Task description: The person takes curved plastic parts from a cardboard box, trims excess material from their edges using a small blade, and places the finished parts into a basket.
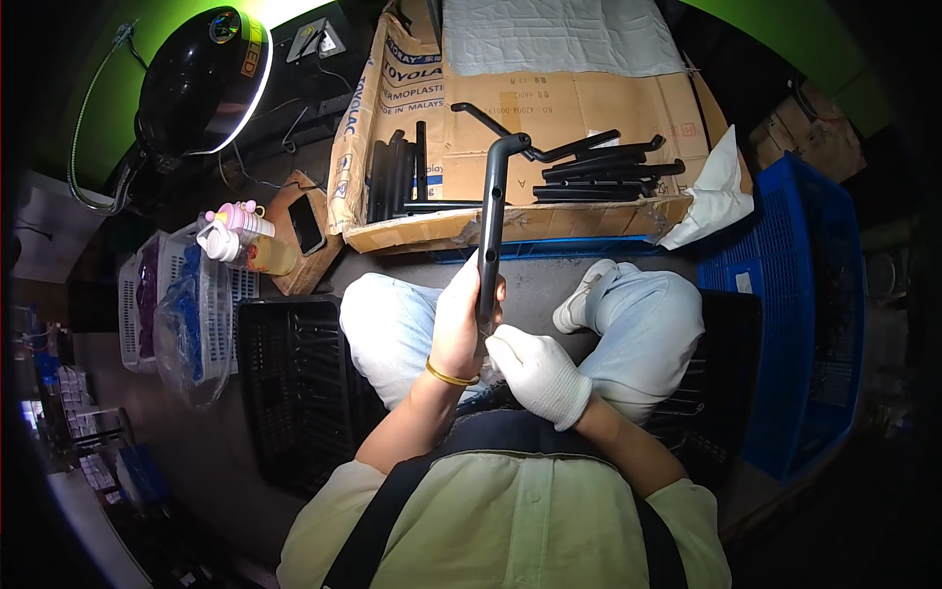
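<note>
Past the shirt (530, 520), left hand (456, 324) grips a black tube (493, 211) pointing longways ahead, tip bent right; can't tell if right hand (540, 375) grips.

Left hand (457, 312) partly hidden behind black tube (493, 211). Right hand (540, 376), gloved: anything between fingertips too small to tell. Cloth (559, 37) cut off at top, shirt (530, 520) at bottom.

Workshop: black tubes (601, 183), crates (777, 245), lamp (186, 88)

Black tube (493, 221), far end bent, seemingly drilled
</note>
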Motion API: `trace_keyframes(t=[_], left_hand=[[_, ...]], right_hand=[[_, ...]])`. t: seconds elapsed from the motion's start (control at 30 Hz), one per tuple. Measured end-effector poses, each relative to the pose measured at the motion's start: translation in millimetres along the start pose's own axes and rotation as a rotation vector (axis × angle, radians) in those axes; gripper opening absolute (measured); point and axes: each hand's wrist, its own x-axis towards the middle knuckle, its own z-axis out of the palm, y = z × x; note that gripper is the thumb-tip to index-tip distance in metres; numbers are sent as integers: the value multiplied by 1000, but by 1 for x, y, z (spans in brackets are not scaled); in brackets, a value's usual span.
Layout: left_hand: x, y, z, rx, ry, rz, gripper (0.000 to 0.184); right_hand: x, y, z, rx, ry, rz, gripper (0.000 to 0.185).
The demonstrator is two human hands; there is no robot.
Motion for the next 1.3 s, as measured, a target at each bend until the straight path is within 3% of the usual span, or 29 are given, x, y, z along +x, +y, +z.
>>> trace_keyframes(t=[0.23,0.33,0.53,0.73,0.83,0.87,0.93,1.0,1.07,1.17,1.3], left_hand=[[-3,-5,1,-38,22,33,35],[-2,-5,-1,-21,18,7,35],[-4,-3,2,33,24,22,34],[-4,-5,5,-112,12,-18,34],[-4,-5,-2,-233,-53,-156,38],[-5,-5,-3,-290,-83,-187,41],[-5,-5,-2,-402,-150,-254,53],[-7,-7,-1,-438,-178,-290,54],[-10,-8,0,-473,-204,-325,55],[-14,-13,1,-432,-284,-396,39],[-25,-13,16,-268,-370,-407,35]], right_hand=[[-3,-2,5,68,48,38,14],[-4,-4,2,-59,24,-23,14],[-2,-10,-3,106,-24,141,16],[-5,-5,8,261,130,198,18],[-4,-12,0,677,236,425,14],[-4,-5,1,606,327,334,14],[1,2,-15,709,403,517,13],[2,22,-18,556,462,501,15],[6,27,-12,433,596,327,20],[15,40,-5,461,686,299,22],[22,36,-26,896,489,591,16]])
